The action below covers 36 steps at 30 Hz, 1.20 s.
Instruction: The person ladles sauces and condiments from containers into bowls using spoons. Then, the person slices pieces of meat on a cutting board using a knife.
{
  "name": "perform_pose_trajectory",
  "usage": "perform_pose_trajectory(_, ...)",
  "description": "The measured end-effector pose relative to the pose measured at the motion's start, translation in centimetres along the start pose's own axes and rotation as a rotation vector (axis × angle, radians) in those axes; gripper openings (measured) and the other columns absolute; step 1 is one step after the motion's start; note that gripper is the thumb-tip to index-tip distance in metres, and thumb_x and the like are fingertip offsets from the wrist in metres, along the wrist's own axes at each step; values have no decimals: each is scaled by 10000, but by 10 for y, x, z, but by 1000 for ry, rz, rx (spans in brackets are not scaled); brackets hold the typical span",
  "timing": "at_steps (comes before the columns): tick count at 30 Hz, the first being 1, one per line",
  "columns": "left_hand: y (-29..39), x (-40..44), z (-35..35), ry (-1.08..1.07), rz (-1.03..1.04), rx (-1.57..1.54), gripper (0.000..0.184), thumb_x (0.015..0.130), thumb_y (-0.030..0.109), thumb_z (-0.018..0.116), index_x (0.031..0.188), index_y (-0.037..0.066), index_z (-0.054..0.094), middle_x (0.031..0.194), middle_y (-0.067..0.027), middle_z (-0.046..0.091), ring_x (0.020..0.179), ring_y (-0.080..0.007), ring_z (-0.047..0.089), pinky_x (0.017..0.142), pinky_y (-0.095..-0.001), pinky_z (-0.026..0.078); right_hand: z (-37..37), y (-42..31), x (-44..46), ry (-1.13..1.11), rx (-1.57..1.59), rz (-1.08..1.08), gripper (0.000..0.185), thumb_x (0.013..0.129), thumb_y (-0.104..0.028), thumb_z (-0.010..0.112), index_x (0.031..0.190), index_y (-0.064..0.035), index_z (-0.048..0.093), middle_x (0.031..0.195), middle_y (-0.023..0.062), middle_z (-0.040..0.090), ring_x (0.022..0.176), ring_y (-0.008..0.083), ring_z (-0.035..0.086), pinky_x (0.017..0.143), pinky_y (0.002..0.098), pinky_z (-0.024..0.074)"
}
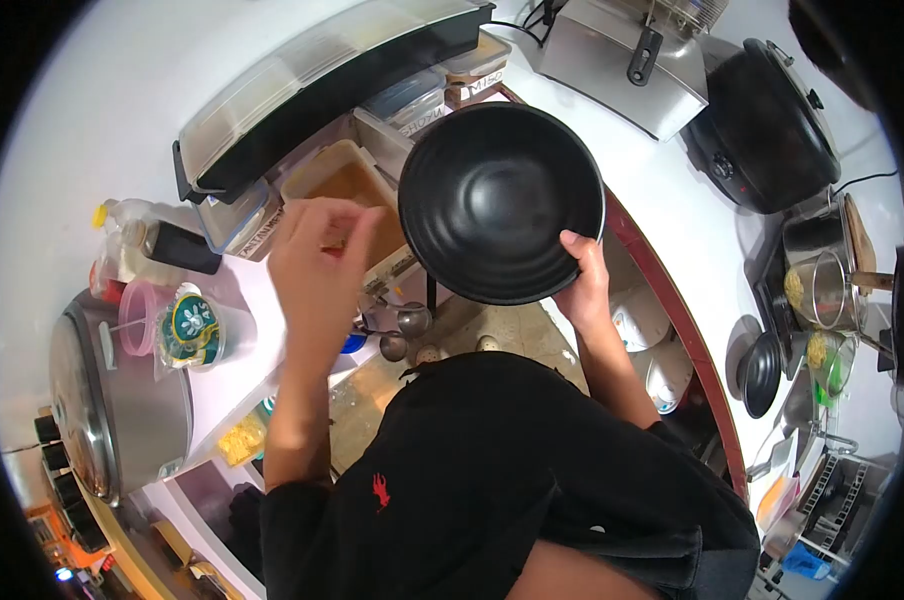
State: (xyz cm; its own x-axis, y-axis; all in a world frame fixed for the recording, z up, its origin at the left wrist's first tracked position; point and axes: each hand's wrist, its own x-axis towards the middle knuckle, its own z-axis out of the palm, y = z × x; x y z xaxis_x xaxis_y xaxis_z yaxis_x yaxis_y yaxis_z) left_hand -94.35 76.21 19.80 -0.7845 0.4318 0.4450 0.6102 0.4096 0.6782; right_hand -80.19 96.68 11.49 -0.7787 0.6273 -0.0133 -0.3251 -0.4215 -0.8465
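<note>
My right hand [586, 280] grips a black bowl [502, 200] by its near right rim, thumb on the inside. The bowl is tipped so that its bare, ridged inside faces me. To the left of it, my left hand [322, 255] is raised with fingers curled together in a pinch, slightly blurred. Whatever lies between those fingers is hidden or too small to name. Behind that hand stands a plastic container [347, 165] with brown contents, partly covered by the hand. Metal ladles [413, 318] show just below, between my hands.
Labelled tubs [477, 70] and a long lidded black case [332, 85] line the back. A large steel pot [122, 390], pink cup [140, 315] and bottles [162, 240] stand left. At right are a black cooker [767, 130], a fryer [622, 65] and noodle strainers [822, 290].
</note>
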Motion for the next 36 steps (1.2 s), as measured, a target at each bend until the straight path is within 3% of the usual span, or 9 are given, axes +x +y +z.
perform_pose_trajectory(3,27,0,21,-269,-192,-357,239,825,223,754,764,1,693,625,-106,647,516,-174,623,518,-261,469,14,8,-3,-60,-103,-94,520,880,-197,507,1342,26,427,1278,153,552,1165,238,551,1017,359,415)
perform_pose_trajectory(9,25,18,51,-365,-215,-118,335,789,286,792,667,-1,670,529,-62,614,450,-120,594,480,-253,461,39,-7,-16,-176,-367,-187,837,779,-299,527,1481,32,211,1445,192,353,1352,276,355,1135,393,253)
perform_pose_trajectory(13,38,17,47,-435,-207,-44,393,776,327,795,616,5,636,492,-74,589,442,-154,595,479,-285,463,30,-2,-18,-166,-399,-207,861,772,-317,529,1485,34,195,1448,195,351,1351,279,358,1132,400,259)
perform_pose_trajectory(18,46,20,47,-315,-134,6,420,778,342,782,580,12,614,458,-98,557,446,-242,601,503,-352,482,8,25,-21,-133,-154,-281,474,887,-220,505,1300,10,476,1252,111,560,1166,208,529,1000,345,412)
perform_pose_trajectory(21,54,17,42,-576,-75,137,372,773,353,773,675,20,638,669,-97,659,605,-243,653,566,-363,499,0,24,-23,-95,-130,-237,476,888,-252,500,1282,14,500,1236,112,577,1153,213,545,992,350,424)
perform_pose_trajectory(24,41,8,57,-88,522,-20,445,771,377,759,998,6,666,1063,-192,657,956,-263,661,798,-365,520,1,19,-22,-72,-73,-212,510,896,-302,484,1282,31,504,1249,120,577,1160,222,545,1016,355,407)
perform_pose_trajectory(28,61,-15,64,-448,650,206,854,837,419,644,1458,-42,280,1557,-233,186,1418,-447,216,1141,-540,219,12,3,-20,-95,-71,-309,548,964,-382,420,1302,41,502,1314,149,551,1217,251,522,1080,384,361)
perform_pose_trajectory(32,44,-31,52,-948,512,-240,663,873,412,625,1374,14,450,1394,-225,465,1298,-384,455,1073,-503,353,-7,1,-5,12,-5,-300,584,1002,-433,379,1322,43,490,1300,171,561,1190,257,548,1051,377,403)
perform_pose_trajectory(36,36,-16,55,-448,715,-14,678,860,425,636,1391,51,438,1431,-210,422,1334,-391,404,1084,-497,338,-16,6,-1,-49,-63,-432,632,968,-469,440,1354,31,426,1311,160,527,1182,258,533,1054,399,396)
